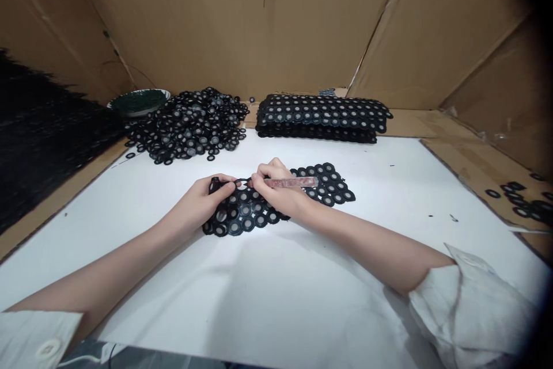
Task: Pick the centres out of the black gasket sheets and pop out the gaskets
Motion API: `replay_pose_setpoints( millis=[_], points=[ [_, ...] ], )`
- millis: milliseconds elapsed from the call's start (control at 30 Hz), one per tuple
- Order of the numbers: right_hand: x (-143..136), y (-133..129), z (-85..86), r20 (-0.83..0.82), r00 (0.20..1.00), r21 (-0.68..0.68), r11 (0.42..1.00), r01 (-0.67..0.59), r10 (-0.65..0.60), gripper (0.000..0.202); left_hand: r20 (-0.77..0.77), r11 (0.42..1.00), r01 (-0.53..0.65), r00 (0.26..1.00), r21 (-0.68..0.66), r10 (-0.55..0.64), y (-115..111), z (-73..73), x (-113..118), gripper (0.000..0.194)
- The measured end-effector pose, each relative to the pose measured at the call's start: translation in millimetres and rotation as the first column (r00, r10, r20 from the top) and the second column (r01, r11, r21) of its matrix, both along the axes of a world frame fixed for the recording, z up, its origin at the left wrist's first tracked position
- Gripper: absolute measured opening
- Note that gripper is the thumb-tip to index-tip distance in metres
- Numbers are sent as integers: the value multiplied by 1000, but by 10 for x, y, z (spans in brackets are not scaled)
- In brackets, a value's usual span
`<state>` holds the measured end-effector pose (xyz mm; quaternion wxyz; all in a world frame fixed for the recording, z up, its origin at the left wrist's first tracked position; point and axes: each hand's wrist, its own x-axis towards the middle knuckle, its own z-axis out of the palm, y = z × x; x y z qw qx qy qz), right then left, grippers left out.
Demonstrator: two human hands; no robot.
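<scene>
A strip of joined black rings with pale round centres (247,223) lies across the white board in the middle. My left hand (213,193) pinches the strip's upper left edge between thumb and fingers. Closed round a reddish, see-through pen-like tool with lettering (298,182), my right hand (279,187) rests over the strip. The tool's tip points left, close to my left fingertips, at the strip's upper edge. My right hand covers part of the strip's middle; its right end shows beyond the hand.
A heap of loose black rings (190,130) lies back left, beside a dish with dark green contents (139,102). Stacked ring strips (322,115) lie at the back. More black rings (525,202) are at the far right. Cardboard walls (242,29) enclose the white board (173,311).
</scene>
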<state>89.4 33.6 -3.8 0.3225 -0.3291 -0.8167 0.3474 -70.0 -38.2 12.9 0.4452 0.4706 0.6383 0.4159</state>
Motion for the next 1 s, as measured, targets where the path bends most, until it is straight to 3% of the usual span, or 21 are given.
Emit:
replay_pose_setpoints(
  millis=[200,367,433,533,667,867,1000],
  points=[
    [27,80,-28,-49,994,-72,993,-98,94,26,38,999,-13,999,-31,14,8,-14,-10,27],
    [30,81,-14,-10,986,24,985,-168,169,24,63,995,28,998,-98,-22,10,34,-15,29],
    [31,51,7,50,987,77,985,-155,151,25,42,993,30,999,-110,-26,1,45,0,34],
    [26,-13,34,155,982,159,978,-133,109,26,-79,994,-77,994,-75,71,-34,39,48,42],
    [-17,-79,30,266,960,297,941,-163,82,25,-177,985,-166,972,-44,156,-127,35,133,37],
    [-67,-66,2,302,953,369,917,-148,32,23,-111,987,-119,988,-109,107,-203,77,193,34],
    [-21,-22,0,249,968,352,929,-112,22,25,-176,996,-74,982,-40,66,-139,71,160,40]
  ],
)
